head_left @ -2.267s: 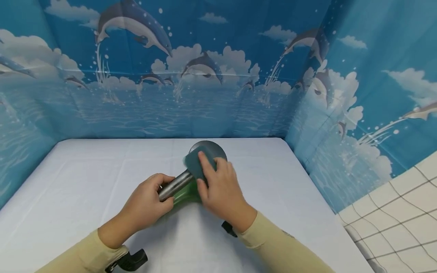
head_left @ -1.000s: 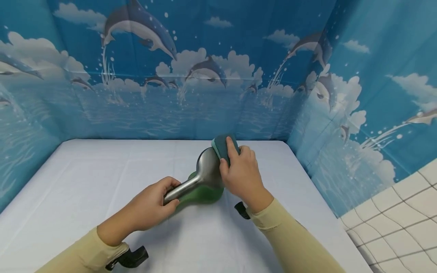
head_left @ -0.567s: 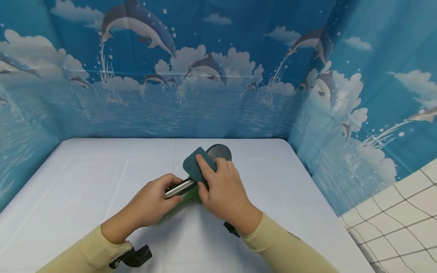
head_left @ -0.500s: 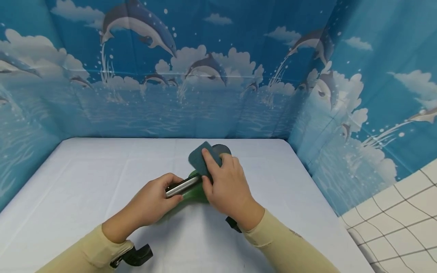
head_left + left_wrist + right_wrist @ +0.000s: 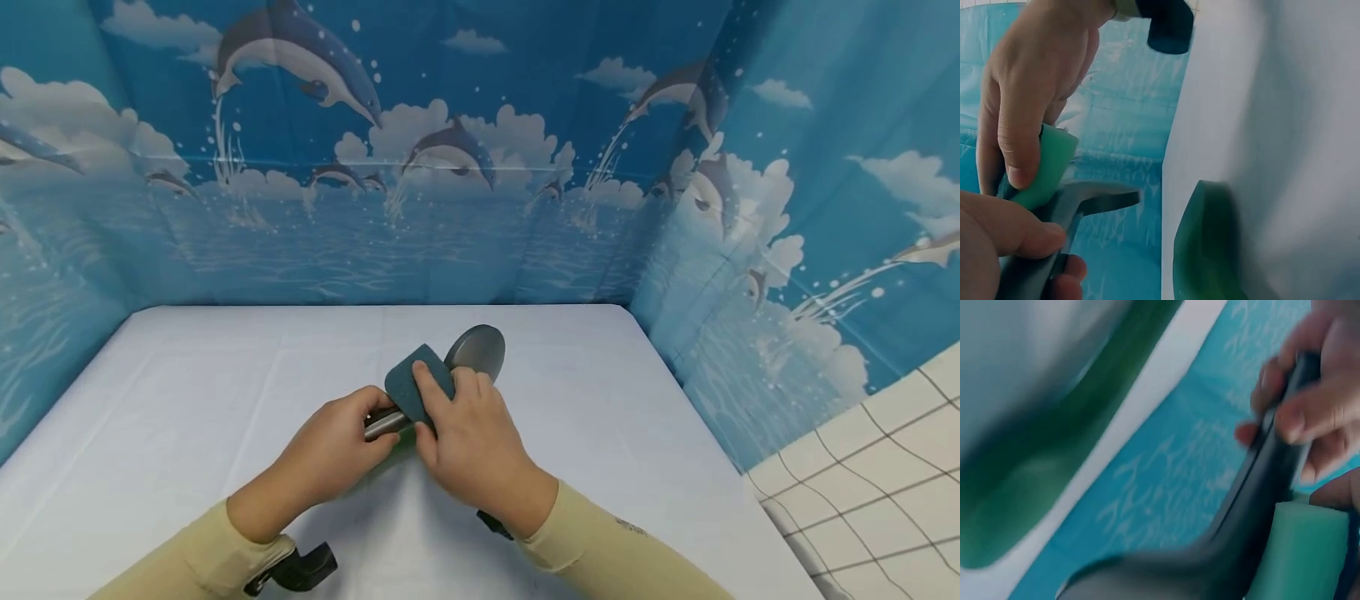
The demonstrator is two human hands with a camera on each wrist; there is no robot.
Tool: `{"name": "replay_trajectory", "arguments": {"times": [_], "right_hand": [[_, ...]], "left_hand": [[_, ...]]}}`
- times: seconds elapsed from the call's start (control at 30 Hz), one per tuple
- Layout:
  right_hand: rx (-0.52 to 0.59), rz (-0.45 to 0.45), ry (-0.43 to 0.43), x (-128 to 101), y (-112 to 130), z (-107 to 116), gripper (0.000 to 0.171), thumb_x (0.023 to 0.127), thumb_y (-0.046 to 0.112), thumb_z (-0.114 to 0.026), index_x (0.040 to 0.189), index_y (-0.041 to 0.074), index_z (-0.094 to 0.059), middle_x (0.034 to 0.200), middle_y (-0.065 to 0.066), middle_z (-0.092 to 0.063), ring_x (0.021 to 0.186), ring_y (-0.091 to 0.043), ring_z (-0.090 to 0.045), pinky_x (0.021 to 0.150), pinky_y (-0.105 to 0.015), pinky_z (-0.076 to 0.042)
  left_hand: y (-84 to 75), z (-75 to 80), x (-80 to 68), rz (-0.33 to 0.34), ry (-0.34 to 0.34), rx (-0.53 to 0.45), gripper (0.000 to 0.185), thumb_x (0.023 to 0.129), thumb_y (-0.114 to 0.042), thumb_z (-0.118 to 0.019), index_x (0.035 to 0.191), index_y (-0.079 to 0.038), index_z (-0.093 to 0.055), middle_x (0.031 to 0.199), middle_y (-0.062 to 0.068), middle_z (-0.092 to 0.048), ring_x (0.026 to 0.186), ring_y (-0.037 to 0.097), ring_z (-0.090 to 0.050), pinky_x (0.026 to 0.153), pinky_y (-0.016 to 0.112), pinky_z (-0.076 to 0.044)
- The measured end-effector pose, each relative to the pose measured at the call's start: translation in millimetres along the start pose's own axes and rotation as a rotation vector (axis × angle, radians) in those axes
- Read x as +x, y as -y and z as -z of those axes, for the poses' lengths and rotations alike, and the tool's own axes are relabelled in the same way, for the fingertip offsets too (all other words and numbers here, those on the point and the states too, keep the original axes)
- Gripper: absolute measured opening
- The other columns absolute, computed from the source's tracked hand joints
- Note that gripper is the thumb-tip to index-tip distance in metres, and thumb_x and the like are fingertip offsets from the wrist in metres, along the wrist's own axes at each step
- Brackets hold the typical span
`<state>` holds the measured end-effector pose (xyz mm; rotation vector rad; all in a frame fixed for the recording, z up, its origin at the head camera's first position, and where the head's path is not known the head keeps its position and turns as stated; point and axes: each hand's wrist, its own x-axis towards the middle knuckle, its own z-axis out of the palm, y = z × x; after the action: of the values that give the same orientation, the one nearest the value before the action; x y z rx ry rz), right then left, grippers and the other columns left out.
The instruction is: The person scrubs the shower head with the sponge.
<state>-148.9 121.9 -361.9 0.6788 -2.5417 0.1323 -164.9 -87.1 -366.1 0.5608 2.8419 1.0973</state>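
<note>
My left hand (image 5: 330, 450) grips the handle of a metal serving spoon (image 5: 480, 348) with a broad round bowl, held above the table and pointing away to the right. My right hand (image 5: 476, 446) holds a sponge (image 5: 405, 385), dark teal on top with light green foam (image 5: 1054, 159) beneath, its index finger stretched over the top. The sponge lies across the handle near the left fingers, partly hiding it. In the right wrist view the foam (image 5: 1304, 547) is against the spoon's neck. A green spoon-shaped piece (image 5: 1205, 244) lies on the table below, mostly hidden in the head view.
A white-covered table (image 5: 187, 383) stretches under both hands. Blue dolphin-print curtains (image 5: 450, 242) enclose it at the back and sides. White tiles (image 5: 877, 467) show at lower right. A black wrist mount (image 5: 300, 568) juts out under the left sleeve.
The right hand has carried the sponge from the spoon's bowl edge back down the handle toward the left hand, uncovering the bowl. The left hand keeps its grip, almost in place.
</note>
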Motion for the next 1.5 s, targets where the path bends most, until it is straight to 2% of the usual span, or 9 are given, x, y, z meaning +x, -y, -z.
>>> {"name": "replay_trajectory", "arguments": {"times": [0.17,0.3,0.47,0.6,0.83,0.97,1.07,1.23,1.5], "right_hand": [[0.035,-0.075,0.002,9,-17,11,0.064,0.102,0.033,-0.067,0.160,0.015,-0.047,0.122,-0.024,-0.058,0.093,-0.029,-0.051,0.083,-0.043,-0.048],[0.153,-0.234,0.022,19,-46,16,0.063,0.107,0.031,-0.056,0.164,0.012,-0.039,0.125,-0.029,-0.054,0.100,-0.037,-0.053,0.085,-0.050,-0.048],[0.381,-0.507,0.189,28,-84,9,0.063,0.112,0.038,-0.035,0.168,0.013,-0.026,0.143,-0.031,-0.048,0.125,-0.044,-0.052,0.097,-0.058,-0.047],[0.544,-0.597,0.295,29,-98,-1,0.064,0.111,0.043,-0.026,0.169,0.015,-0.024,0.157,-0.025,-0.045,0.136,-0.040,-0.050,0.107,-0.060,-0.043],[0.654,-0.648,0.325,25,-102,-9,0.065,0.111,0.045,-0.022,0.169,0.014,-0.024,0.171,-0.015,-0.033,0.154,-0.038,-0.038,0.119,-0.061,-0.037],[0.627,-0.626,0.269,22,-95,-15,0.064,0.112,0.039,-0.023,0.168,0.008,-0.024,0.145,-0.025,-0.058,0.132,-0.038,-0.056,0.109,-0.056,-0.045],[0.548,-0.587,0.179,19,-86,-17,0.064,0.113,0.035,-0.029,0.167,0.002,-0.022,0.124,-0.029,-0.063,0.115,-0.040,-0.061,0.098,-0.055,-0.049],[0.455,-0.576,0.076,15,-69,-13,0.069,0.113,0.035,-0.038,0.166,-0.003,-0.017,0.140,-0.037,-0.050,0.124,-0.047,-0.055,0.097,-0.058,-0.051],[0.306,-0.423,-0.056,6,-36,-14,0.070,0.110,0.029,-0.050,0.164,-0.007,-0.023,0.120,-0.034,-0.052,0.092,-0.033,-0.050,0.074,-0.044,-0.047]], "left_hand": [[0.6,1.3,-2.2,-0.014,-0.020,-0.013,0.031,0.095,-0.016,-0.076,0.125,-0.012,-0.068,0.106,-0.001,-0.074,0.080,0.008,-0.061,0.067,0.028,-0.051],[1.5,1.9,-6.0,0.001,-0.017,-0.026,0.031,0.094,-0.016,-0.076,0.124,-0.015,-0.069,0.101,-0.004,-0.073,0.071,0.009,-0.058,0.061,0.026,-0.047],[2.6,2.7,-10.8,-0.016,-0.035,-0.051,0.033,0.093,-0.015,-0.076,0.125,-0.015,-0.069,0.100,-0.005,-0.073,0.065,0.008,-0.057,0.058,0.025,-0.047],[2.7,3.8,-12.2,-0.024,-0.047,-0.049,0.032,0.092,-0.015,-0.076,0.123,-0.015,-0.070,0.093,-0.006,-0.073,0.060,0.007,-0.055,0.055,0.026,-0.046],[6.8,3.8,-14.2,-0.027,-0.077,-0.080,0.032,0.091,-0.015,-0.075,0.123,-0.015,-0.070,0.097,-0.005,-0.075,0.061,0.006,-0.056,0.056,0.025,-0.048],[7.1,4.0,-12.9,-0.027,-0.080,-0.117,0.032,0.091,-0.013,-0.075,0.122,-0.013,-0.070,0.101,-0.002,-0.075,0.064,0.007,-0.058,0.057,0.025,-0.050],[5.0,3.6,-11.8,-0.023,-0.078,-0.133,0.031,0.091,-0.013,-0.075,0.121,-0.014,-0.070,0.102,-0.002,-0.075,0.070,0.009,-0.061,0.060,0.025,-0.051],[1.0,3.4,-11.3,-0.013,-0.072,-0.170,0.030,0.091,-0.012,-0.075,0.120,-0.014,-0.069,0.103,-0.001,-0.074,0.076,0.013,-0.062,0.063,0.026,-0.052],[-3.1,4.9,-12.3,0.011,-0.069,-0.235,0.031,0.091,-0.012,-0.074,0.122,-0.011,-0.068,0.102,0.003,-0.073,0.075,0.014,-0.062,0.060,0.027,-0.053]]}}
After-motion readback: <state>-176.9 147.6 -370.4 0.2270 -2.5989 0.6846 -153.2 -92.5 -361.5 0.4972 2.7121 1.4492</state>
